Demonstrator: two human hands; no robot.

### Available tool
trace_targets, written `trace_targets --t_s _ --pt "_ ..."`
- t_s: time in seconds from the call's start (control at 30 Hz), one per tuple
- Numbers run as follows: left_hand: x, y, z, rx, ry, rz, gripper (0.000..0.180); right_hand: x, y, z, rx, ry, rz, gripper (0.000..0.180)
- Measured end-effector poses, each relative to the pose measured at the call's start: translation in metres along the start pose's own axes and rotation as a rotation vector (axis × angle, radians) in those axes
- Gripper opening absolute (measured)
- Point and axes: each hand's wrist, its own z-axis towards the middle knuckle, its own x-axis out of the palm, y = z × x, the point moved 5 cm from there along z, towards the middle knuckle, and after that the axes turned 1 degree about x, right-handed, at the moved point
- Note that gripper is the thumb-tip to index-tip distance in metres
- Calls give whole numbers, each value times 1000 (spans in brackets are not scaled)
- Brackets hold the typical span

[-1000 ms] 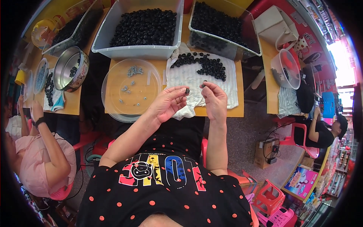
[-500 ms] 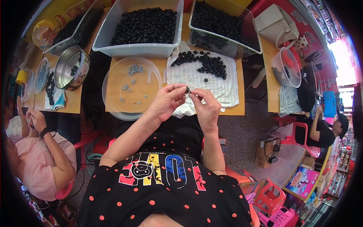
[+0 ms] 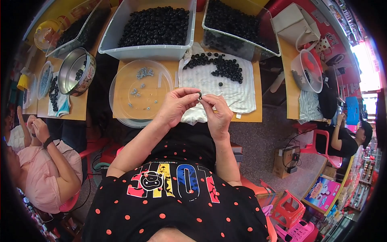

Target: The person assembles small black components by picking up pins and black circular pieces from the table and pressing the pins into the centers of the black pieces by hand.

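My left hand (image 3: 176, 106) and my right hand (image 3: 218, 117) meet over the near edge of a white cloth (image 3: 242, 99). Between them is a small dark round piece (image 3: 200, 95), pinched by the thumb and forefinger of the left. The right thumb and fingertips press on its near side, where a tiny part is too small to make out. Black wheel-like pieces (image 3: 227, 68) lie loosely grouped on the cloth, with a single one (image 3: 220, 84) apart and nearer to me. Left of my hands, a round clear plastic lid (image 3: 121, 94) carries little grey metal parts (image 3: 144, 72).
Behind the cloth stand two clear tubs, one on the left (image 3: 147, 52) and one on the right (image 3: 242, 42), filled with black pieces. A round metal tin (image 3: 64, 74) sits on the left table. One person (image 3: 48, 173) works at my left, another (image 3: 342, 141) farther right.
Both hands stay together at nearly the same spot. My right hand has shifted slightly left and its fingers have turned around the small piece, which now shows more of its round outline.
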Motion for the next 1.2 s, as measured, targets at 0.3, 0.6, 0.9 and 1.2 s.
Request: trace_targets --t_s 0.3,0.6,0.9,1.2 --pt "-3 7 -4 -38 -47 -88 15 2 -6 -5 -39 -7 -42 19" --pt "-11 18 -5 -116 -81 -254 15 3 -6 -6 -6 -27 -6 19" --pt "-13 18 -4 -114 -84 -198 14 4 -2 -4 -20 -5 -26 18" --pt "-15 9 -1 -76 -28 -23 14 6 -13 -6 97 52 96 17"
